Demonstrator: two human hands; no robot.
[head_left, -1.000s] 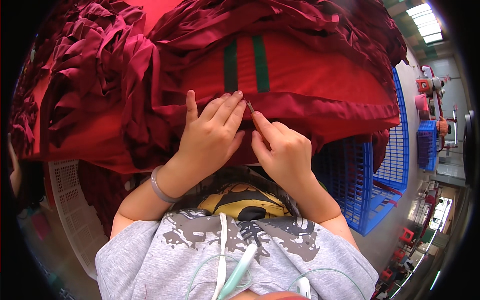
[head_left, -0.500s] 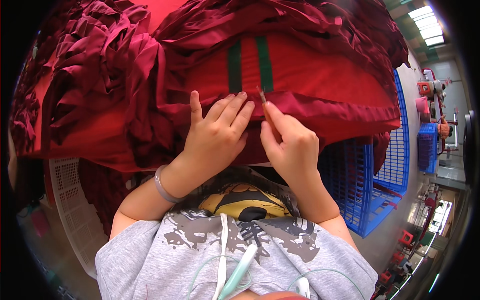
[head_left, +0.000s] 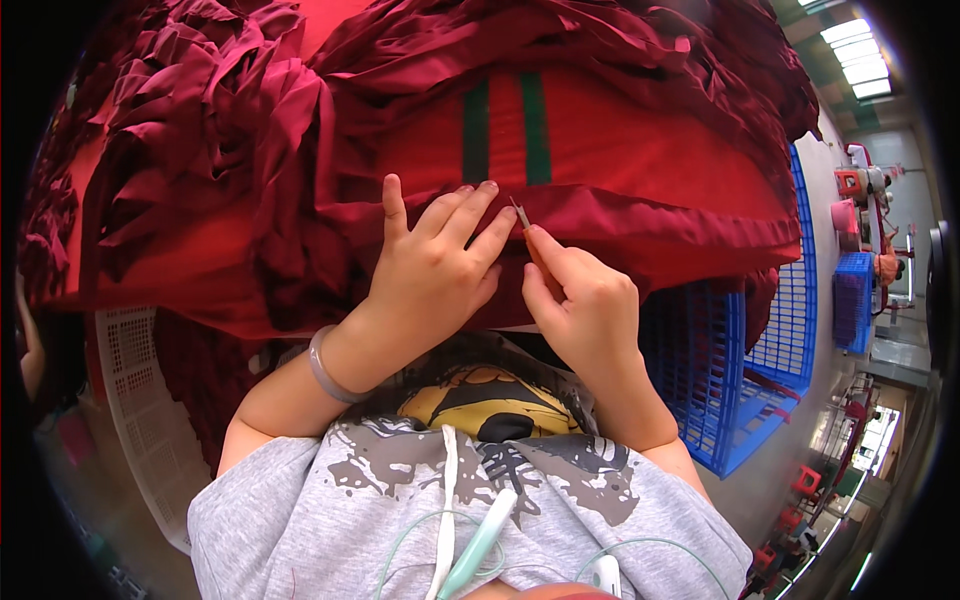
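A dark red strip of satin cloth [head_left: 640,218] lies along the near side of a red-covered table. My left hand [head_left: 430,250] rests flat on it, fingers stretched out and thumb side toward the right hand. Between the thumb and fingers of my right hand [head_left: 590,290] is a slim seam ripper [head_left: 527,228] with an orange-brown handle and a thin metal tip that looks forked. Its tip points away from me, touching or just over the cloth beside my left fingertips. Two dark green stripes [head_left: 537,130] run across the red surface beyond the strip.
Crumpled dark red cloth [head_left: 215,120] is heaped at the left and along the far side. A white plastic basket [head_left: 150,400] holding dark red cloth stands at lower left. Blue plastic crates [head_left: 735,400] stand at the right. Farther right is a workshop with red stools [head_left: 808,480].
The seam ripper's tip has shifted slightly left and nearer to me, close to the left fingertips. My left hand stays almost in place on the cloth.
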